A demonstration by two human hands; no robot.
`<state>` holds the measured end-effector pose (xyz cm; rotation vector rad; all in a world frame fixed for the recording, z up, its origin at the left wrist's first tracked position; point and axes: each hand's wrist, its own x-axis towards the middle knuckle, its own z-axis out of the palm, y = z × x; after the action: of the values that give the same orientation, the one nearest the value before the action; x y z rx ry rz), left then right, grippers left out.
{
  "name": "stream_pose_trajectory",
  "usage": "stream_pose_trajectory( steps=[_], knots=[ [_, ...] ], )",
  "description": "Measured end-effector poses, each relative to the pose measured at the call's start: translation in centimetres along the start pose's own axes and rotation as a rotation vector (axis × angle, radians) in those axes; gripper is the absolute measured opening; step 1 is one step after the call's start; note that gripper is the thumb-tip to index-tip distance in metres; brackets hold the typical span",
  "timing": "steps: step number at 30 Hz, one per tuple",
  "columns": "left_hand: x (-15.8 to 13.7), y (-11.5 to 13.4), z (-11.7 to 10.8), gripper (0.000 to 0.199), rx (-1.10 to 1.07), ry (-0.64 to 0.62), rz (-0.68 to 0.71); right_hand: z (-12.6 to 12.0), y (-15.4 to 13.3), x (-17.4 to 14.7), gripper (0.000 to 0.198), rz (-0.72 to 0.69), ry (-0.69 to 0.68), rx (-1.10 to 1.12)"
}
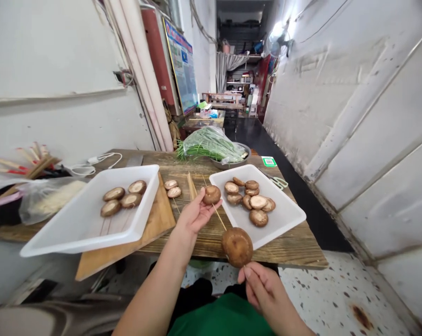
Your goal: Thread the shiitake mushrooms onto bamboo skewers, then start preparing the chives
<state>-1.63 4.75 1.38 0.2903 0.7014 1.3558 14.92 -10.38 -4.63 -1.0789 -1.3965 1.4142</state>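
Note:
My left hand (194, 215) holds a brown mushroom (212, 195) between thumb and fingers, above the table. A thin wooden skewer (219, 217) runs from this mushroom to a larger mushroom cap (237, 247) nearer to me; its tip seems to stick out past the far one. Just below the larger cap, my right hand (263, 285) is closed in a pinch on the skewer's lower end. Beyond my hands, a white tray (277, 226) on the right holds several loose mushrooms (258, 202). Two mushrooms on a skewer (174, 192) lie left of my left hand.
Skewered mushrooms (121, 199) lie in a left white tray (92, 242), which rests partly on a wooden board (127, 255). Bare skewers (192, 186) lie between the trays. Farther back are bagged green vegetables (211, 143) in a metal bowl; scissors (279, 182) lie at right.

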Motion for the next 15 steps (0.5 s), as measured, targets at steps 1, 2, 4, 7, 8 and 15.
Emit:
stream_pose_trajectory(
  steps=[1, 2, 4, 7, 8, 15],
  knots=[
    [-0.04, 0.02, -0.07, 0.011, -0.01, 0.0, -0.013, 0.05, 0.09, 0.04, 0.041, 0.005, -0.005, 0.004],
    [-0.08, 0.03, -0.1, 0.01, -0.018, 0.0, -0.026, 0.1, 0.15, 0.08, 0.041, 0.011, -0.009, 0.007],
    [-0.19, 0.05, -0.11, 0.01, -0.026, 0.001, -0.039, 0.18, 0.17, 0.18, 0.041, 0.026, -0.011, 0.012],
    [-0.37, 0.1, -0.07, 0.009, -0.031, -0.004, -0.03, 0.28, 0.05, 0.28, 0.042, 0.043, -0.013, 0.022],
    [-0.43, 0.13, -0.07, 0.009, -0.029, -0.005, -0.026, 0.31, 0.02, 0.3, 0.042, 0.046, -0.013, 0.024],
    [-0.68, 0.06, -0.17, 0.01, -0.044, 0.008, -0.041, 0.29, 0.15, 0.17, 0.041, 0.046, -0.018, 0.036]
  ],
)
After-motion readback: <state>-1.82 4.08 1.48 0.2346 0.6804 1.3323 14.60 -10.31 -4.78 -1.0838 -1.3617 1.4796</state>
